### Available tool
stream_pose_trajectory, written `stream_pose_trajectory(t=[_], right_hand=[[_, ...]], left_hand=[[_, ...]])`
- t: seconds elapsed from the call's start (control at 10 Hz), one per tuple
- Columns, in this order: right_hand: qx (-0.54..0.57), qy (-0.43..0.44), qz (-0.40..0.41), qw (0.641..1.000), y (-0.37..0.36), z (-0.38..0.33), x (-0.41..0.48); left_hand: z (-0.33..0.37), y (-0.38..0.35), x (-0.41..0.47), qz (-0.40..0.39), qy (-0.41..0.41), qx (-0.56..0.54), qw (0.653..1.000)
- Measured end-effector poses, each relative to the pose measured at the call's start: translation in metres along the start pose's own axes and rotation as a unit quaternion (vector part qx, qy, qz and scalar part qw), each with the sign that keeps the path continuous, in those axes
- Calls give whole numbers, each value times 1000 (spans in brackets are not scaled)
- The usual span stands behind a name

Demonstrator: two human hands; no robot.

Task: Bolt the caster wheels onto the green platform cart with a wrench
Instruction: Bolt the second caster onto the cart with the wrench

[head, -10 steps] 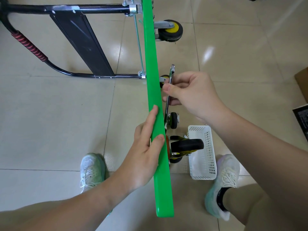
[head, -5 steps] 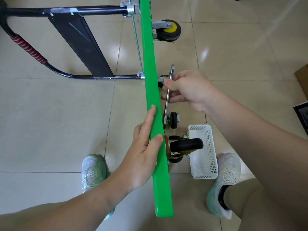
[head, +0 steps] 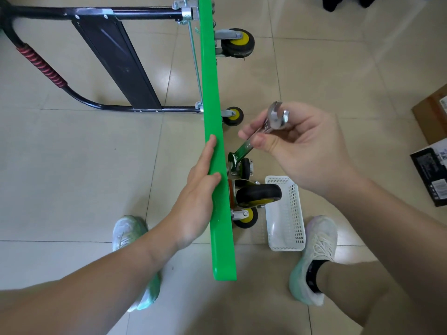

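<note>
The green platform cart (head: 221,238) stands on its long edge on the floor, its underside facing right. My left hand (head: 202,187) rests flat against the platform's upper edge, fingers straight. My right hand (head: 297,146) pinches a silver wrench (head: 271,128) by its shaft, the open jaw pointing up, the lower end near a caster plate. Three casters show on the underside: a far one (head: 238,43), a middle one (head: 233,116) and a large near one (head: 258,193). A small loose caster (head: 244,168) sits between them.
The black folding handle (head: 113,56) with its red grip lies on the floor to the left. A white perforated basket (head: 285,213) stands by my right shoe (head: 314,257). Cardboard boxes (head: 433,141) sit at the right edge. My left shoe (head: 130,233) is under my forearm.
My right hand has pulled the wrench away from the platform's underside, out to the right, and tilted it so its jaw faces up. My left hand stays on the edge.
</note>
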State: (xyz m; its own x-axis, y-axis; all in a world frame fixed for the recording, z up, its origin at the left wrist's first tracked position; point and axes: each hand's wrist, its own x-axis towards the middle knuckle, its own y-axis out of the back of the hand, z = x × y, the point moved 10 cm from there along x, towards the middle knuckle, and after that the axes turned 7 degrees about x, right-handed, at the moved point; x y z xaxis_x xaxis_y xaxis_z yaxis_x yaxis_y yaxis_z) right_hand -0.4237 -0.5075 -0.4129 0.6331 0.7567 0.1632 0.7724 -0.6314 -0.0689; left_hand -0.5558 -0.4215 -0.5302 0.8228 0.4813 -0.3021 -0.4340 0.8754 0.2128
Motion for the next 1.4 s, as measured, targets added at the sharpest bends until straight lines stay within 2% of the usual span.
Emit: stream_pose_trajectory(t=[0.5, 0.7, 0.9, 1.1, 1.4], right_hand=[[-55, 49, -24, 997, -26, 9, -13], [-144, 133, -36, 980, -35, 0, -26], [-162, 152, -33, 974, -34, 2, -32], [-64, 42, 16, 997, -14, 23, -2], [27, -50, 20, 998, -22, 41, 15]], left_hand=[[-9, -1, 8, 26, 5, -11, 1000], [-1, -2, 6, 25, 3, -7, 1000], [2, -4, 2, 17, -3, 8, 1000], [-5, -2, 5, 18, -12, 23, 999], [3, -1, -3, 22, -22, 53, 998]])
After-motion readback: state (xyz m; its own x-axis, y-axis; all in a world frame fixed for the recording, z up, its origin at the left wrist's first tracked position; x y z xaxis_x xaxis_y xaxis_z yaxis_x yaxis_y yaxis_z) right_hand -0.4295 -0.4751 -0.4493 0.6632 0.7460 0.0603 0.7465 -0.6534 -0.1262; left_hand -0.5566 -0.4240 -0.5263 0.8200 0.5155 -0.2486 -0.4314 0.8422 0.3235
